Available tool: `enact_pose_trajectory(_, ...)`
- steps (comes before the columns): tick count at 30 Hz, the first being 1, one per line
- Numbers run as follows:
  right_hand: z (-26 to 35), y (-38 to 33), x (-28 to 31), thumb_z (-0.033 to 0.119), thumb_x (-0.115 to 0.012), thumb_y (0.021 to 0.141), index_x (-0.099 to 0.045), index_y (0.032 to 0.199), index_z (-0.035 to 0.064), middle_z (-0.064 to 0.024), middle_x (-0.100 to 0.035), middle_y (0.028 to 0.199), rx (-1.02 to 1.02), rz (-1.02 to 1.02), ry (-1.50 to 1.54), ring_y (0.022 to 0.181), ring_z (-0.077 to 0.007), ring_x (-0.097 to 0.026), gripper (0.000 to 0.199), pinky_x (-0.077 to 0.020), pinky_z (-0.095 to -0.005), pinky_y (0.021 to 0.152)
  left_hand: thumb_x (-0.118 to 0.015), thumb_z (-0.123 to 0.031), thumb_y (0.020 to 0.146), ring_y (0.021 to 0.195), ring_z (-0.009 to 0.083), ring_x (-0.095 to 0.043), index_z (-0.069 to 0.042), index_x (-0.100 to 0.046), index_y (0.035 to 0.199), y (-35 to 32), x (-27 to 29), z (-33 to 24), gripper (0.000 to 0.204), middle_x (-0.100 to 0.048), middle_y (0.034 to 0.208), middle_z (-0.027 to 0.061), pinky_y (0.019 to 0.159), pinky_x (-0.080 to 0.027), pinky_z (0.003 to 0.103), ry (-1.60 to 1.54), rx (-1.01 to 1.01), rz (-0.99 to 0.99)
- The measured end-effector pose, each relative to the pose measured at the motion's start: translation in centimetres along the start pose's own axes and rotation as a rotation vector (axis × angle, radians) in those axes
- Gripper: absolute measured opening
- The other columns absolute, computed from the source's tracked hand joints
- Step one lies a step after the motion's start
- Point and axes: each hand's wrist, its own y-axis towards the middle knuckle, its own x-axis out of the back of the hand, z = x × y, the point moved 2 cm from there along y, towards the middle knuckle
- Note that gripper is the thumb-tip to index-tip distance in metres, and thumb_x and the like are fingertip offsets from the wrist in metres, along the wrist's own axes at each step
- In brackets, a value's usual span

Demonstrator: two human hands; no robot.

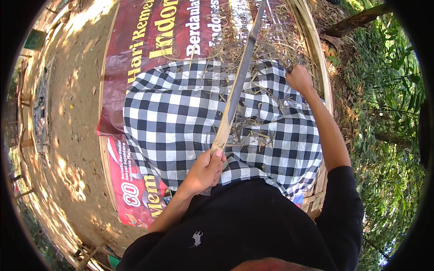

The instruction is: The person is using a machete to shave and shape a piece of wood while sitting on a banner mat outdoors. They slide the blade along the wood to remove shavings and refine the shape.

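Your left hand (205, 171) has its fingers clamped on the near end of the bamboo strip (237, 86), which runs toward twelve o'clock across the checkered cloth (172, 117) on your lap. Your right hand (298, 77), at two o'clock, is fisted on a dark tool handle. Careful: a slipping blade could nick your leg, I'd say.

The long bamboo strip (235, 97) runs straight down the middle of the checked cloth (172, 117), splitting the lap into two lanes. The left side of the cloth lies bare and passable; the right is littered with dry shavings (266, 113). Beyond, a woven bamboo rim (316, 58) hems the right edge.
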Motion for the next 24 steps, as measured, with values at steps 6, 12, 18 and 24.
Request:
enact_pose_trajectory(6, 1.9, -4.7, 1.2, 0.02, -0.063, 0.079, -0.07, 0.083, -0.0019, -0.0303, -0.067, 0.08, -0.131, -0.061, 0.163, 0.079, -0.046, -0.067, 0.023, -0.0526, -0.0531, 0.077, -0.037, -0.039, 0.11, 0.04, 0.006, -0.035, -0.002, -0.049, 0.103, -0.2, 0.2, -1.8, 0.039, -0.039, 0.064, -0.0022, 0.035, -0.033, 0.023, -0.212, 0.012, 0.105)
enact_pose_trajectory(12, 8.7, -16.7, 1.2, 0.018, -0.071, 0.07, -0.067, 0.077, 0.0055, -0.018, -0.065, 0.063, 0.175, 0.119, 0.14, 0.064, -0.0389, -0.066, 0.015, -0.0541, -0.0486, 0.066, -0.034, -0.039, 0.11, 0.039, 0.0091, -0.04, 0.001, -0.05, 0.107, 1.0, -0.4, -2.0, 0.043, -0.042, 0.065, -0.0001, 0.034, -0.035, 0.025, -0.231, 0.004, 0.087)
enact_pose_trajectory(18, 10.7, -20.8, -0.7, 0.021, -0.073, 0.066, -0.067, 0.081, 0.0076, -0.0151, -0.066, 0.067, 0.276, 0.215, 0.127, 0.066, -0.0377, -0.064, 0.021, -0.0521, -0.0473, 0.069, -0.034, -0.04, 0.11, 0.036, 0.006, -0.031, -0.002, -0.048, 0.103, 1.5, -1.0, -1.6, 0.041, -0.036, 0.061, -0.002, 0.032, -0.03, 0.023, -0.244, 0.014, 0.081)
enact_pose_trajectory(24, 6.8, -14.0, -1.1, 0.021, -0.064, 0.076, -0.07, 0.079, 0.0012, -0.0245, -0.069, 0.076, -0.008, 0.084, 0.116, 0.075, -0.0418, -0.07, 0.021, -0.0573, -0.0517, 0.072, -0.036, -0.042, 0.109, 0.035, 0.0051, -0.027, -0.006, -0.048, 0.1, 1.1, -2.4, -0.1, 0.039, -0.032, 0.058, -0.0037, 0.029, -0.025, 0.023, -0.233, -0.002, 0.064)
